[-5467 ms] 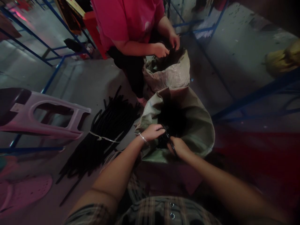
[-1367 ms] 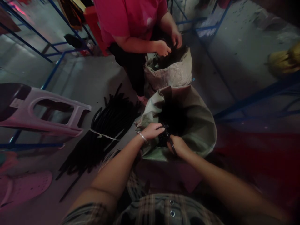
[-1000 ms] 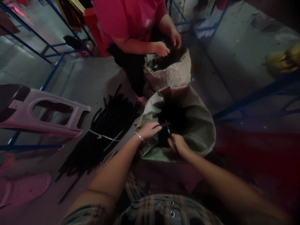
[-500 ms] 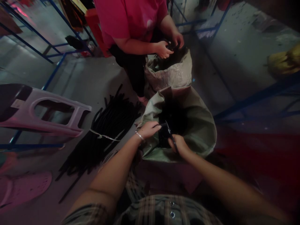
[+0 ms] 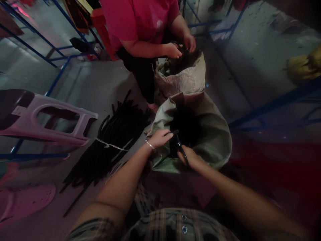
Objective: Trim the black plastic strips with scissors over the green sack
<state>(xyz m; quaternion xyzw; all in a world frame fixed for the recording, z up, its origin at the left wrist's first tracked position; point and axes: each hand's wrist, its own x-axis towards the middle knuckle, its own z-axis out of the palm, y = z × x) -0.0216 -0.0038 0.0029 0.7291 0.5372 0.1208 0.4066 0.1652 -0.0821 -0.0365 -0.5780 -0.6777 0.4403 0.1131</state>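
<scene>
My left hand (image 5: 162, 138), with a bracelet at the wrist, pinches a thin black strip (image 5: 172, 133) over the mouth of a woven sack (image 5: 215, 144). My right hand (image 5: 189, 156) is closed around black-handled scissors (image 5: 184, 155), whose blades point up and away, touching or just beside the strip's free end. Dark contents fill the sack's shadowed inside, too dim to make out. To the left on the floor lies a bundle of long black strips (image 5: 112, 140), tied with a pale string.
A person in a pink shirt (image 5: 150, 23) works with both hands over a second sack (image 5: 185, 80), just beyond mine. A plastic stool (image 5: 60, 103) lies at the left, above a pink basket (image 5: 30, 201). Blue metal frames (image 5: 276, 107) stand on both sides.
My right hand and the scissors have shifted slightly left, and the blades look closer together. My left hand has barely moved. The other person's hands have moved a little.
</scene>
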